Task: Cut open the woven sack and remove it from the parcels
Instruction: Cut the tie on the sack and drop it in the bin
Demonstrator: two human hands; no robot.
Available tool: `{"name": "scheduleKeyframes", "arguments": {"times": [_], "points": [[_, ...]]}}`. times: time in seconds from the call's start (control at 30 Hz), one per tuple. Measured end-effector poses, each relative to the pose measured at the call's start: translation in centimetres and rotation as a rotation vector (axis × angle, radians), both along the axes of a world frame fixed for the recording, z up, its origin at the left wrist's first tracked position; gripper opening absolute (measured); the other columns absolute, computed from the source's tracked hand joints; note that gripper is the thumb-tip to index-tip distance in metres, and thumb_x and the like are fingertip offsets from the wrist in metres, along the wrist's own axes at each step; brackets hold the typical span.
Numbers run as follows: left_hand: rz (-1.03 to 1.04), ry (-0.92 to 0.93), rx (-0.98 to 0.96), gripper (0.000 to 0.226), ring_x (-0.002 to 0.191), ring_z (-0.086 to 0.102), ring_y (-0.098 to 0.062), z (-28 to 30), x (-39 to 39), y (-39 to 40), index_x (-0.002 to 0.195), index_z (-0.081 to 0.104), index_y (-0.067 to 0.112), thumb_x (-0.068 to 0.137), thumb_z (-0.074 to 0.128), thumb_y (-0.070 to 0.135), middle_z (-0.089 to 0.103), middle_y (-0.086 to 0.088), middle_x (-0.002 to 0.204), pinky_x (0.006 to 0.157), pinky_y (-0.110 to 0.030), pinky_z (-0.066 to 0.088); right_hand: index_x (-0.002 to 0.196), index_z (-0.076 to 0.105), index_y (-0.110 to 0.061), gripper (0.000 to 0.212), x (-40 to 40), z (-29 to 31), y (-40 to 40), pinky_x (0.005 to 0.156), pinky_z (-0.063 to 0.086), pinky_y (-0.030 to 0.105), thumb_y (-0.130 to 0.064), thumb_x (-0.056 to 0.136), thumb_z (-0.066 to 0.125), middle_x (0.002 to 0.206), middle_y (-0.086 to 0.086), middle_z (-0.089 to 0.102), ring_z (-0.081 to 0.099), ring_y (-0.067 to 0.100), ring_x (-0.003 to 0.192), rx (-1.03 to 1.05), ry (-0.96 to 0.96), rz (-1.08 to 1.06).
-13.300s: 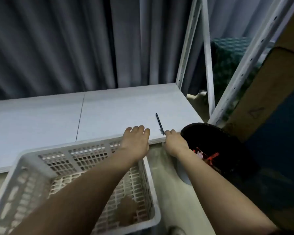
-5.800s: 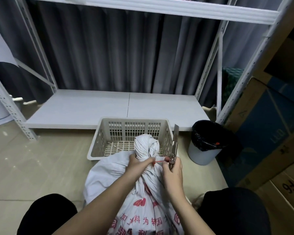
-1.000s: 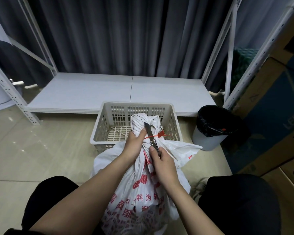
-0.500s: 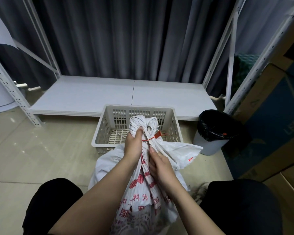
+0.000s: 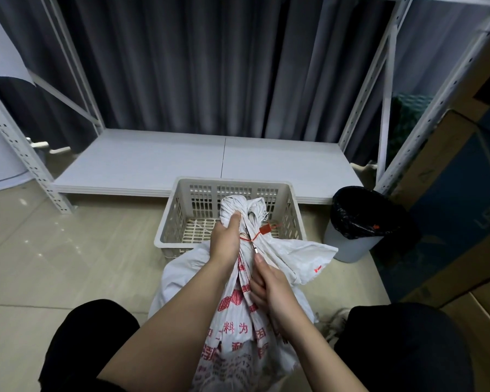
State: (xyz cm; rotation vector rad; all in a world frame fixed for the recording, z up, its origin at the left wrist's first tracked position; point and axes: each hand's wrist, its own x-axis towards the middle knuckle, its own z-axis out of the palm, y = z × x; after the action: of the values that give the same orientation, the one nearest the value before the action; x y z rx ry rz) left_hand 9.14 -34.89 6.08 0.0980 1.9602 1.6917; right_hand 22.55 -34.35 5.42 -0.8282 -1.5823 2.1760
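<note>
1. Standing between the person's knees, the woven sack (image 5: 238, 329) is white with red print, its neck bunched and bound by a red tie (image 5: 262, 232).
2. Low on that neck, the right hand (image 5: 269, 287) has its grip curled round a cutter (image 5: 255, 248), whose metal tip lies against the sack just under the tie.
3. Higher on the neck, the left hand (image 5: 225, 239) has its grip closed round the gathered fabric at the tie.
4. Just beyond the sack sits a pale slotted basket (image 5: 173, 219) on the floor.
5. Right of the sack stands a bin (image 5: 354, 247) lined with black plastic.
6. Farther behind the sack lies a low white shelf (image 5: 159, 162), backed by a dark curtain (image 5: 210, 66).
</note>
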Motion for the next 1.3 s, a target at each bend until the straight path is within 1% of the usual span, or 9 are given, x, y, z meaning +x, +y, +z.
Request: {"name": "scheduleKeyframes", "arguments": {"times": [0.23, 0.4, 0.53, 0.73, 0.83, 0.93, 1.07, 1.17, 1.3], "points": [[-0.037, -0.015, -0.011, 0.099, 0.124, 0.052, -0.030, 0.1, -0.3, 0.1, 0.134, 0.049, 0.007, 0.058, 0.044, 0.072, 0.056, -0.011, 0.135, 0.107, -0.046, 0.039, 0.054, 0.030, -0.022, 0.049, 0.2, 0.2, 0.1, 0.039, 0.014, 0.021, -0.041, 0.097, 0.044, 0.045, -0.003, 0.021, 0.015, 0.010, 0.040, 0.011, -0.039, 0.002], [0.078, -0.144, -0.007, 0.078, 0.110, 0.059, -0.031, -0.2, -2.5, -1.0, 0.131, 0.048, 0.002, 0.082, 0.049, 0.063, 0.057, -0.011, 0.131, 0.093, -0.038, 0.047, 0.052, 0.032, -0.025, 0.051, 1.4, 0.8, -0.4, 0.040, 0.019, 0.017, -0.045, 0.096, 0.045, 0.044, -0.007, 0.024, 0.020, 0.008, 0.038, 0.110, -0.033, 0.044], [0.053, -0.134, -0.058, 0.117, 0.119, 0.056, -0.034, -4.7, -5.9, -0.6, 0.138, 0.045, 0.012, 0.048, 0.041, 0.087, 0.055, -0.012, 0.135, 0.102, -0.048, 0.044, 0.057, 0.029, -0.020, 0.046, 2.3, 1.7, 0.6, 0.035, 0.016, 0.016, -0.039, 0.096, 0.043, 0.042, -0.006, 0.023, 0.018, 0.007, 0.034, 0.054, -0.052, -0.022], [-0.124, -0.044, -0.006, 0.071, 0.113, 0.059, -0.027, 1.1, -2.2, -2.1, 0.129, 0.054, 0.014, 0.081, 0.050, 0.066, 0.060, -0.006, 0.128, 0.101, -0.040, 0.045, 0.056, 0.038, -0.022, 0.044, 0.6, 3.6, 0.8, 0.043, 0.028, 0.011, -0.027, 0.098, 0.047, 0.039, -0.013, 0.040, 0.035, -0.002, 0.038, 0.250, -0.060, -0.091], [-0.198, -0.086, 0.014, 0.078, 0.114, 0.059, -0.024, 0.9, -2.2, -2.7, 0.131, 0.050, 0.017, 0.075, 0.055, 0.071, 0.057, 0.000, 0.131, 0.099, -0.038, 0.045, 0.070, 0.055, -0.021, 0.023, -0.5, 3.8, 2.1, 0.059, 0.040, 0.014, -0.024, 0.093, 0.059, 0.060, -0.014, 0.060, 0.052, -0.003, 0.059, 0.444, -0.079, -0.259], [-0.253, -0.103, 0.056, 0.078, 0.115, 0.054, -0.017, 0.9, -1.8, -3.1, 0.134, 0.046, 0.021, 0.075, 0.057, 0.070, 0.051, 0.007, 0.134, 0.098, -0.033, 0.041, 0.081, 0.059, -0.016, 0.012, -2.1, 3.0, 4.2, 0.061, 0.038, 0.030, -0.025, 0.090, 0.059, 0.068, -0.007, 0.058, 0.052, 0.012, 0.065, 0.615, -0.220, -0.452], [-0.287, -0.153, 0.116, 0.087, 0.113, 0.060, -0.021, 0.4, -1.7, -3.3, 0.136, 0.045, 0.021, 0.065, 0.061, 0.069, 0.058, -0.001, 0.133, 0.101, -0.042, 0.045, 0.111, 0.064, -0.014, 0.035, -3.5, 1.0, 7.9, 0.077, 0.047, 0.034, -0.038, 0.086, 0.060, 0.104, 0.004, 0.067, 0.060, 0.025, 0.097, 0.691, -0.503, -0.381], [-0.319, -0.174, 0.107, 0.097, 0.116, 0.059, -0.024, -0.3, -2.1, -3.5, 0.139, 0.042, 0.023, 0.058, 0.063, 0.072, 0.055, -0.005, 0.134, 0.098, -0.042, 0.047, 0.097, 0.069, -0.015, 0.025, -3.5, 0.9, 9.2, 0.070, 0.045, 0.028, -0.037, 0.084, 0.067, 0.090, 0.004, 0.070, 0.063, 0.023, 0.087, 0.606, -0.513, -0.272], [-0.395, -0.194, 0.118, 0.070, 0.094, 0.064, -0.019, 0.3, -2.1, -4.0, 0.129, 0.049, 0.013, 0.075, 0.059, 0.057, 0.062, -0.011, 0.120, 0.064, -0.024, 0.050, 0.069, 0.061, -0.018, 0.018, -3.5, 1.6, 10.4, 0.067, 0.044, 0.025, -0.015, 0.085, 0.069, 0.068, 0.000, 0.064, 0.061, 0.015, 0.069, 0.456, -0.380, -0.207]]}}
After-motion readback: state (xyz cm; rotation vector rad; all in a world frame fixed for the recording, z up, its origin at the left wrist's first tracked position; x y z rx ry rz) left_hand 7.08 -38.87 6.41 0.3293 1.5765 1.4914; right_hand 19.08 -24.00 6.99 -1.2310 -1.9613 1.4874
